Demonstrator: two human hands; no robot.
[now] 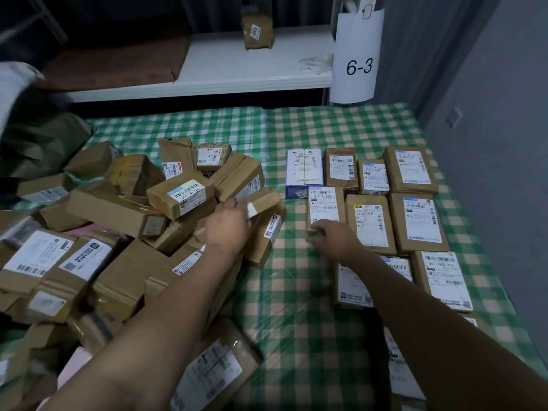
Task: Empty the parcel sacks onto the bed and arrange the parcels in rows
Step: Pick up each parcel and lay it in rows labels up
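Observation:
A loose heap of brown cardboard parcels [124, 221] covers the left half of the bed with the green checked cover [296, 292]. On the right, parcels lie label-up in neat rows [394, 203]. My left hand [226, 229] grips a small brown parcel [261, 200] at the heap's right edge. My right hand [329, 232] holds the near end of a narrow labelled parcel [324, 206] at the left end of the second row. A dark green sack [41, 143] lies at the far left behind the heap.
A white shelf [237, 69] runs behind the bed, carrying one brown parcel [256, 28] and a brown mat [112, 63]. A paper sign reading 6-3 [357, 57] hangs on its post. A grey wall [489, 143] borders the bed's right side.

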